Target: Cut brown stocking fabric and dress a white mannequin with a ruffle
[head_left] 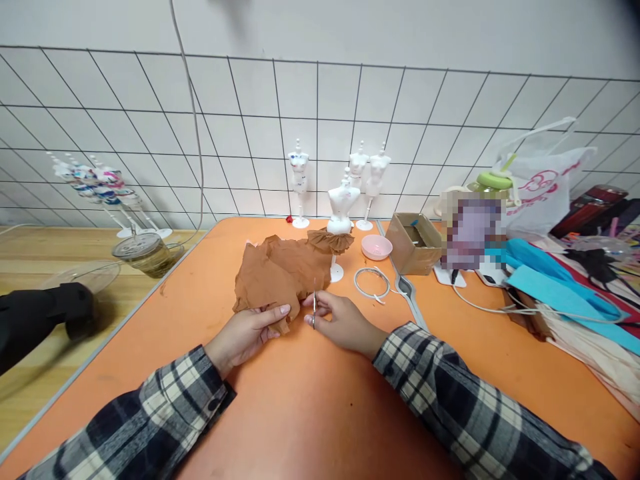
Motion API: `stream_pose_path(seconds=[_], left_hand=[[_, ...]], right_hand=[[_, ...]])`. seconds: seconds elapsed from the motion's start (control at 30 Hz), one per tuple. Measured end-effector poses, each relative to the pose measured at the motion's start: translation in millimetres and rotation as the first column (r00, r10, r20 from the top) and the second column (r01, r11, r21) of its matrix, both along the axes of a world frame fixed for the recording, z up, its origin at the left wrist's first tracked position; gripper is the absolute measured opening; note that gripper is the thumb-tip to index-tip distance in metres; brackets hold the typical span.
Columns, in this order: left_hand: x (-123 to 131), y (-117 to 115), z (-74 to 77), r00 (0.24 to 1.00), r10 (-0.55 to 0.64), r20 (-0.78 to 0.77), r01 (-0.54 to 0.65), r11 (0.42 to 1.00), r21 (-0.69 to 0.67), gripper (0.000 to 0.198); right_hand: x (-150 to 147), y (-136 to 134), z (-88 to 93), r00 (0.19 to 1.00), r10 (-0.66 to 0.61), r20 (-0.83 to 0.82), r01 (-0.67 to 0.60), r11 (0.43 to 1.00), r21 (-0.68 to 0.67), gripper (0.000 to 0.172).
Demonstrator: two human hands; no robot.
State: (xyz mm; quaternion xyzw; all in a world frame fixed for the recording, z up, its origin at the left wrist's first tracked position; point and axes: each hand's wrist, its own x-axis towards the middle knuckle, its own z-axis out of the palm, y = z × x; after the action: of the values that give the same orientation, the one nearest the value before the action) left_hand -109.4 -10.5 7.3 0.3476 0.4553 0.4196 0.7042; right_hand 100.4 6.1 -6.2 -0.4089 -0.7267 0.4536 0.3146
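Note:
Thin, crumpled brown fabric [273, 270] spreads over the orange table in front of me. My left hand [250, 332] pinches its near edge between thumb and fingers. Small metal scissors [314, 308] stand upright in my right hand [340, 320], fingers closed round the handles, right beside the fabric's near right edge. Whether the blades touch the fabric, I cannot tell. Just beyond is a white miniature dress form [343, 203] on a stand, with a gathered brown ruffle [331, 241] at its waist. The ruffle meets or overlaps the loose fabric.
Behind stand more small dress forms [299, 175]. To the right are a pink dish [377, 247], a wire coil [371, 283], a cardboard box [425, 257] and piled blue fabric [560, 287]. A lidded jar [145, 255] and a black object [45, 317] lie left.

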Motion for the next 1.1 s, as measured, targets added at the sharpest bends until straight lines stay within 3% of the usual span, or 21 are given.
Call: stream_pose_path(seconds=[0.1,0.17,0.23,0.37,0.47,0.53,0.63,0.7,0.73,0.8,0.87,0.93,1.03,1.1], left_hand=[[2,-1,-0.3,0.999,0.031,0.024,-0.032,0.998,0.047,0.022],[5,-2,2.2,0.998,0.015,0.064,-0.021,0.995,0.098,0.017],[9,-3,6.0,0.991,-0.004,0.13,-0.015,0.989,0.147,0.019],[14,-5,9.5,0.978,-0.1,0.184,0.064,0.979,0.196,0.041],[14,-5,5.3,0.983,-0.092,0.158,0.064,0.982,0.176,0.033],[12,-5,1.6,0.98,-0.037,0.195,0.008,0.988,0.151,0.042],[8,-2,-1.1,0.963,-0.049,0.265,0.019,0.993,0.113,0.055],[5,0,-0.5,0.954,-0.056,0.295,0.033,0.996,0.082,0.05],[4,1,0.4,0.95,-0.051,0.308,0.034,0.998,0.062,0.045],[4,3,2.4,0.941,-0.034,0.338,0.026,0.999,0.029,0.034],[6,4,4.0,0.931,-0.024,0.365,0.019,1.0,0.017,0.036],[10,4,4.3,0.924,-0.031,0.381,0.023,0.999,0.026,0.048],[17,2,2.1,0.922,-0.088,0.378,0.076,0.996,0.047,0.049],[20,1,-0.1,0.934,-0.099,0.343,0.086,0.995,0.054,0.047]], right_hand=[[-2,-1,1.6,0.994,-0.046,-0.1,0.016,0.959,-0.284,0.027],[-4,-3,4.1,0.991,-0.055,-0.123,-0.016,0.86,-0.511,0.03],[-5,-6,6.6,0.98,-0.038,-0.196,-0.094,0.778,-0.621,0.035],[-9,-11,10.5,0.855,-0.206,-0.476,-0.164,0.764,-0.625,0.046],[-11,-12,10.8,0.808,-0.31,-0.5,-0.097,0.768,-0.633,0.049],[-12,-10,8.5,0.816,-0.326,-0.478,-0.041,0.792,-0.61,0.047],[-9,-4,3.5,0.867,-0.308,-0.392,0.106,0.882,-0.459,0.037],[-4,1,2.2,0.879,-0.354,-0.32,0.295,0.93,-0.218,0.028],[-1,3,2.9,0.871,-0.392,-0.297,0.391,0.918,-0.067,0.023],[5,6,6.6,0.856,-0.439,-0.274,0.499,0.841,0.209,0.016],[7,7,11.4,0.885,-0.401,-0.235,0.465,0.776,0.426,0.016],[2,8,14.4,0.935,-0.324,-0.142,0.343,0.736,0.583,0.027],[-9,11,12.6,0.949,-0.314,0.014,0.226,0.714,0.663,0.041],[-13,13,8.4,0.945,-0.315,0.091,0.179,0.729,0.66,0.025]])
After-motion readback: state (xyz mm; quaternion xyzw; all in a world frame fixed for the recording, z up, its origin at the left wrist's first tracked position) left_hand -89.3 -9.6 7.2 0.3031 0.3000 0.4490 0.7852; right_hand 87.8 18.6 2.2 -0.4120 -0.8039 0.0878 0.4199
